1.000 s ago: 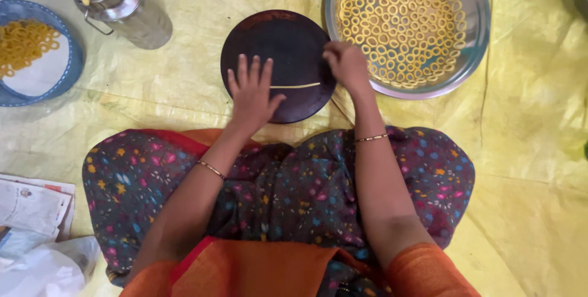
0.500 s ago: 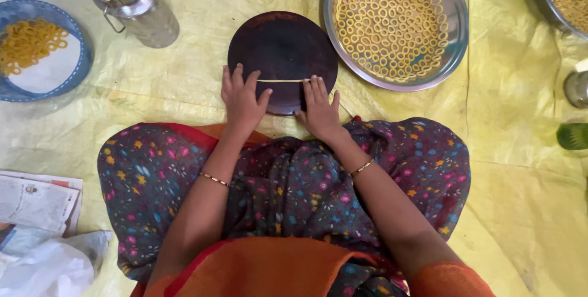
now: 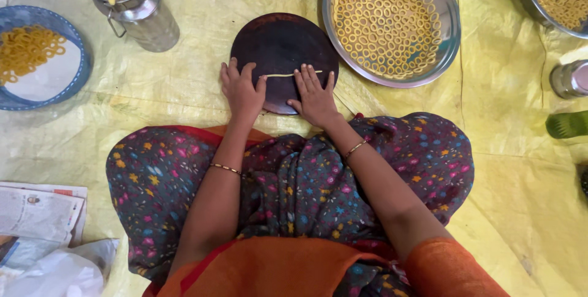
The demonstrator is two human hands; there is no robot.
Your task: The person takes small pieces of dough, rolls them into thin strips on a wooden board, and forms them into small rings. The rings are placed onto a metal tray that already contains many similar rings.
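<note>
On the dark round board [image 3: 278,43], which lies on the yellow floor sheet [image 3: 184,95] just in front of the seated person's knees, a thin pale dough strand [image 3: 285,75] runs crosswise near the board's near edge. Left hand [image 3: 243,90]: palm down, fingers spread and extended, flat over the board's near-left rim, fingertips just beside the strand's left end; it grips nothing. Right hand [image 3: 315,95]: likewise flat and open, fingers slightly apart, fingertips resting on the right part of the strand. Both forearms reach forward over the lap, each wrist with a thin bangle. Compared with half a second earlier, the two hands sit a little farther apart along the strand, and the strand appears slightly longer; compared with one second earlier, the right hand has left the board's far-right rim and come down to the near edge. Beyond the board's right side stands a steel dish [image 3: 450,33] filled with yellow dough rings [image 3: 386,21]. Toward the sheet's far-left area stands a steel canister [image 3: 144,18]; farther left, a blue plate [image 3: 76,82] holds more rings. A folded newspaper [image 3: 37,211] lies at the near-left.
</note>
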